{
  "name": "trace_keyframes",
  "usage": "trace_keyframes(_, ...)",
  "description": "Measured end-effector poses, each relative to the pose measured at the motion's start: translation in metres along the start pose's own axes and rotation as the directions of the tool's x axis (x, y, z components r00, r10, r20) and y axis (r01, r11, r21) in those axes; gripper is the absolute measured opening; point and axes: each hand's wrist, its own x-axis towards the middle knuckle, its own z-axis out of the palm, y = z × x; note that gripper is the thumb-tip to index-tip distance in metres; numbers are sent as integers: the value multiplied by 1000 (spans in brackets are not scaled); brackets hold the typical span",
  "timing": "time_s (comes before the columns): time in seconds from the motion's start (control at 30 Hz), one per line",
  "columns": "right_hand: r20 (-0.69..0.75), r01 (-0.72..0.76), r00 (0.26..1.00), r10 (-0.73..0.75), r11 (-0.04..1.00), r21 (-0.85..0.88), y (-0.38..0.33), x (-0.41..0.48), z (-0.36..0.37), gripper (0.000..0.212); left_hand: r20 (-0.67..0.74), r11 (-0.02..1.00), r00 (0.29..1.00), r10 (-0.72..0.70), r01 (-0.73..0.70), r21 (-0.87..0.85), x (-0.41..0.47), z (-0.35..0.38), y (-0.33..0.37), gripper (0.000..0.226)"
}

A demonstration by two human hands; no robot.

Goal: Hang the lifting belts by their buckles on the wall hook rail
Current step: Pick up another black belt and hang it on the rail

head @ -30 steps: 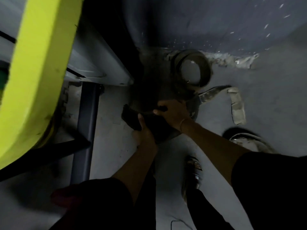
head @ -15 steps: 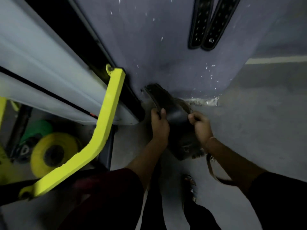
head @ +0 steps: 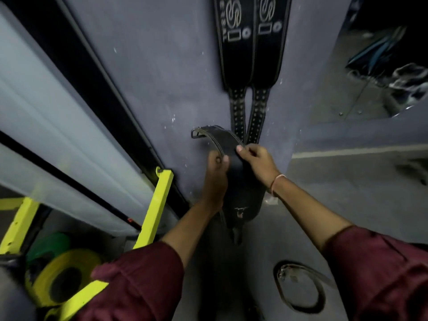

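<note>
Head view: the black lifting belt [head: 240, 181] is held up in front of the wall [head: 150, 77]. Its long axis runs roughly up and down the picture. The buckle [head: 196, 133] sits at the top end, arching over to the left and towards the wall, while the wide padded part and the tail hang down between the forearms.

The left hand [head: 216, 172] is wrapped round the belt's left edge with its fingers curled on it. The right hand [head: 259, 161] pinches the right edge, thumb on the face of the belt. Both grip just below the arch, so the buckle lies above and beyond them, and the left hand is the nearer of the two.

Just above the buckle, two hanging belts [head: 234, 54] lie flat on the wall side by side, with their perforated tails ending close to the right hand. They run up past the top edge, so the hook rail itself is out of sight. I judge the buckle must travel up along that same line, to the left of the pair.

Further out, a coiled belt [head: 298, 288] lies on the floor [head: 347, 193] to the right, not yet hung. A yellow frame [head: 159, 205] and a yellow plate [head: 62, 276] stand to the left.
</note>
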Motion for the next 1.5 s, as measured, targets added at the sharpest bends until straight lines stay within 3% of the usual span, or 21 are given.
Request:
trace_keyframes(0.13, -41, 85, 996, -82, 993, 83, -49, -2, -2, 14, 27, 996, 998, 54, -56, 72, 0, -7, 49, 20)
trace_keyframes(0.27, -105, 197, 978, -182, 969, 152, -90, -16, 14, 31, -117, 995, 991, 71, -63, 71, 23, -21, 106, 36)
trace_keyframes(0.4, -146, 320, 945, -294, 923, 214, -138, -29, 33, 32, -82, 989, 985, 150, -150, 10, 28, -37, 156, 26)
trace_keyframes(0.53, -144, 410, 911, -387, 891, 198, -177, -39, 37, 31, -58, 974, 983, 173, -179, -141, 37, -50, 187, 46)
trace_keyframes(0.7, -77, 510, 860, -504, 855, 95, -198, -53, 29, 14, -132, 919, 937, 323, -344, -194, 31, -53, 232, 14)
trace_keyframes(0.87, -117, 458, 886, -448, 884, 89, -164, -72, 23, 11, -141, 868, 892, 430, -452, -207, 34, -56, 260, 17)
trace_keyframes(0.9, -135, 467, 880, -456, 882, 62, -172, -73, 23, 8, -134, 863, 887, 443, -462, -205, 33, -55, 263, 15)
trace_keyframes(1.0, -201, 557, 817, -540, 830, 36, -226, -67, 22, 32, -86, 851, 875, 476, -483, -206, 34, -48, 268, 12)
trace_keyframes(1.1, -206, 611, 786, -583, 784, 110, -262, -65, 21, 16, -71, 851, 879, 471, -474, -225, 33, -42, 280, 12)
trace_keyframes(1.2, -175, 590, 805, -567, 796, 134, -233, -75, 23, 15, -109, 848, 879, 464, -476, -232, 42, -41, 289, 10)
trace_keyframes(1.3, -180, 465, 883, -434, 860, 211, -169, -85, 20, 30, -125, 854, 884, 450, -468, -228, 50, -46, 291, 9)
trace_keyframes(1.37, -210, 404, 911, -355, 873, 275, -147, -85, 21, 26, -127, 850, 884, 449, -467, -244, 51, -48, 295, 13)
trace_keyframes(1.5, -243, 479, 875, -419, 822, 306, -189, -74, 21, 24, -82, 837, 879, 469, -472, -278, 55, -48, 323, 15)
